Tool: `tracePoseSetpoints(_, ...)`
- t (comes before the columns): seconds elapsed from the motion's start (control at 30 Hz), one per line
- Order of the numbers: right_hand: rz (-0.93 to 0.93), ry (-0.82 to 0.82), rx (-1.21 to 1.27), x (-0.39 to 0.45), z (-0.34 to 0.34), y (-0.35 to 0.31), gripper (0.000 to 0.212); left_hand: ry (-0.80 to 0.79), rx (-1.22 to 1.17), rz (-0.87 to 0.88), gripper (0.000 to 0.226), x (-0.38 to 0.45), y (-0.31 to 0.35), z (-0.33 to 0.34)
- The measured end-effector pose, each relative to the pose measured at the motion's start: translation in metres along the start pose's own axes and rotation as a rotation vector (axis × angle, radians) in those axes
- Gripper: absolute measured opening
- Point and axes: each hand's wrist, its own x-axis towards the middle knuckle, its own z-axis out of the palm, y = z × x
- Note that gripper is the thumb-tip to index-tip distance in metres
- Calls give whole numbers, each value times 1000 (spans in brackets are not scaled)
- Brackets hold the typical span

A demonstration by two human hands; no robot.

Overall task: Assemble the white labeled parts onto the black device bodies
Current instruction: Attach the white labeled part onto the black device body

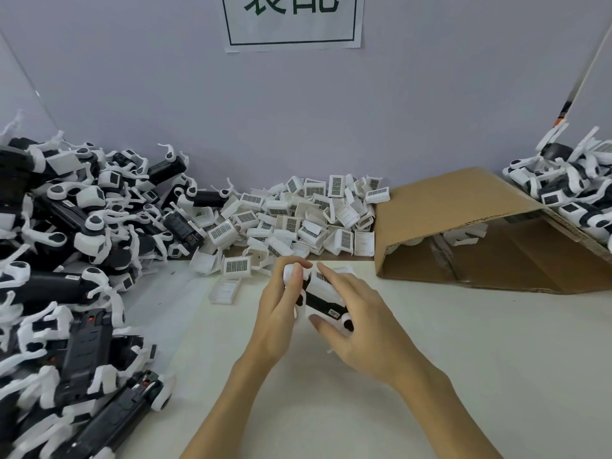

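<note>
A: What have you got in your hands?

B: Your left hand point(281, 306) has its fingers curled round one end of a black device body point(323, 303), and your right hand point(351, 313) holds the same body from the other side. Its fingers lie over a white labeled part point(319, 281) on the body, and the thumb is tucked under it near a small label.

A: Is the part seated on the body?

B: It sits against the far end of the body, under your right fingers. Whether it is fully seated, you cannot tell from here; the fingers hide the joint.

A: And where is this above the desk?

B: Above the middle of the pale desk point(463, 359), just in front of the heap of loose white parts point(291, 213) against the back wall. One white part point(226, 290) lies on its own on the desk, just left of your left hand.

A: What is on the left?

B: A large pile of black bodies point(76, 260) with white fittings, running along the left edge of the desk toward you.

A: And on the right?

B: A flattened cardboard box point(470, 207) lying tilted, with a few white pieces under it, and a second pile of devices point(569, 190) behind it at the right edge. A paper sign point(291, 24) with a dark green border hangs on the wall above the heap.
</note>
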Motion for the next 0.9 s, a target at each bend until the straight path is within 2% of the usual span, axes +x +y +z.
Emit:
tracePoseSetpoints(0.07,-14,59,-96,1,4,-2,74,10,-15,-9,37,0,2,2)
tracePoseSetpoints(0.2,-25,202,-62,4,13,-5,62,31,-40,-5,41,1,3,7)
tracePoseSetpoints(0.5,-103,277,-185,7,16,-3,63,102,-50,3,43,1,2,11)
tracePoseSetpoints(0.57,-61,212,-56,7,13,-2,63,114,-52,10,43,2,2,9)
tracePoseSetpoints(0.67,116,10,448,7,-5,-1,55,116,-56,50,43,3,5,4)
tracePoseSetpoints(0.7,169,-13,533,7,-11,0,50,114,-50,88,43,2,7,2)
tracePoseSetpoints(0.77,222,-67,556,5,-18,5,43,113,-8,189,42,0,8,-1)
tracePoseSetpoints(0.83,228,-162,585,4,-22,7,35,114,131,286,40,-1,6,-4)
tracePoseSetpoints(0.9,205,-180,622,4,-23,7,26,132,283,340,41,2,3,-7)
